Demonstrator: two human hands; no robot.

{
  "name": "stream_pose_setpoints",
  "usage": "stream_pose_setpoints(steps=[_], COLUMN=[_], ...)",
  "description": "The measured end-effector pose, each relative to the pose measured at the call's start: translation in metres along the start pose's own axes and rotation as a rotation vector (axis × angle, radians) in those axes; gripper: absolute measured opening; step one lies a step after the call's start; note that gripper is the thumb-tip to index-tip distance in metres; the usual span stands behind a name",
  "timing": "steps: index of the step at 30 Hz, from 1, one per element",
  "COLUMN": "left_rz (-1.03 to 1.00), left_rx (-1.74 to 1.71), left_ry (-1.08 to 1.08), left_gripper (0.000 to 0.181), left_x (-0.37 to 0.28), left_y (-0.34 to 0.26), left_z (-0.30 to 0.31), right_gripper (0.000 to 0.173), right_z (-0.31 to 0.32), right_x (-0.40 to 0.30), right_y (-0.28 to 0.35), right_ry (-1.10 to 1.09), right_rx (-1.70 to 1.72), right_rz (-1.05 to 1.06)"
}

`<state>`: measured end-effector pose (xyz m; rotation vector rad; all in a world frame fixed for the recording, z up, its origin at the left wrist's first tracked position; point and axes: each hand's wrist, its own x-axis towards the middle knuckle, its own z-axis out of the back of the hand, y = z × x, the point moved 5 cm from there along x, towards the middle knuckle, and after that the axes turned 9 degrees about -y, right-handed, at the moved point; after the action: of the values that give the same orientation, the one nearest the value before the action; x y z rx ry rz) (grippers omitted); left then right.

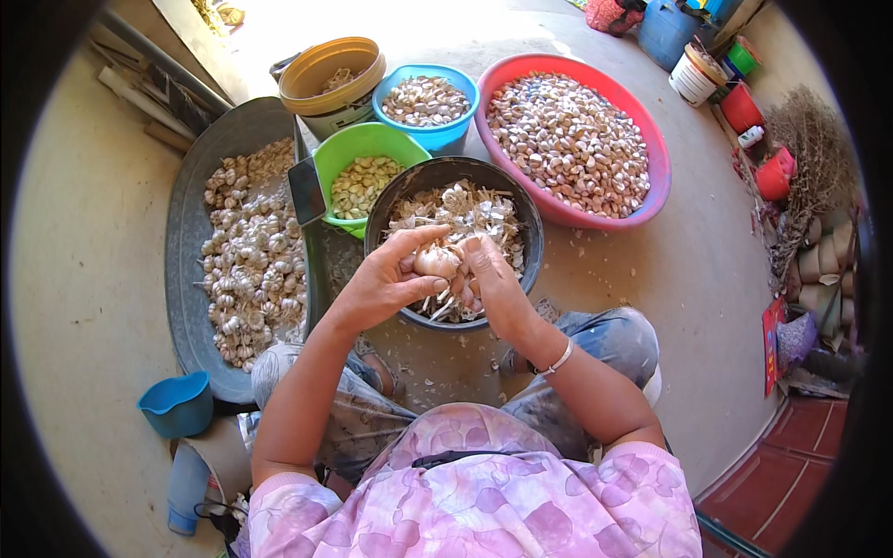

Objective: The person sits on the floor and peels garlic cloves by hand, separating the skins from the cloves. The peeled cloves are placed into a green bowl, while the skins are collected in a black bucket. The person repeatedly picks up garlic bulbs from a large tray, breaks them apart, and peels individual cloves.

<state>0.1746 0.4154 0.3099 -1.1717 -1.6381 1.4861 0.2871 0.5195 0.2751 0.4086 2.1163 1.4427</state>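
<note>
My left hand [399, 275] holds a garlic bulb [438, 261] between thumb and fingers. Its papery skin looks partly loosened at the top. My right hand [492, 282] is at the bulb's right side, thumb raised and fingers curled; what the fingers grip is partly hidden. Both hands are above a black tub [534, 268] of dry garlic skins and stalks [488, 209]. To the left, whole garlic bulbs [254, 258] are heaped in a large dark grey basin [187, 279]. Peeled-looking cloves [364, 187] lie in a green bucket [328, 153].
Separated cloves [568, 143] fill a pink-red basin [659, 174]; more are in a blue bucket [446, 143]. A yellowish bucket [324, 104] stands behind. A phone [306, 191] is propped by the green bucket. A blue scoop [178, 404] lies left; dry brush [806, 153] lines the right wall.
</note>
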Motion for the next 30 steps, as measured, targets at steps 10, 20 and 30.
stream_pose_setpoints(steps=[10, 20, 30], left_rz=[-0.142, -0.047, -0.037], left_rx=[0.430, -0.099, -0.101], left_ry=[-0.093, -0.080, -0.395], left_gripper=[0.054, 0.052, 0.047], left_x=[0.000, -0.004, 0.000], left_y=[0.009, 0.011, 0.008], left_z=[0.000, -0.003, 0.017], right_gripper=[0.036, 0.038, 0.048], right_z=[-0.003, -0.003, -0.005], right_x=[0.012, 0.006, 0.071], right_y=[-0.016, -0.017, -0.024], right_ry=[-0.045, -0.111, -0.199], right_rx=[-0.074, 0.084, 0.518], right_rz=[0.105, 0.049, -0.413])
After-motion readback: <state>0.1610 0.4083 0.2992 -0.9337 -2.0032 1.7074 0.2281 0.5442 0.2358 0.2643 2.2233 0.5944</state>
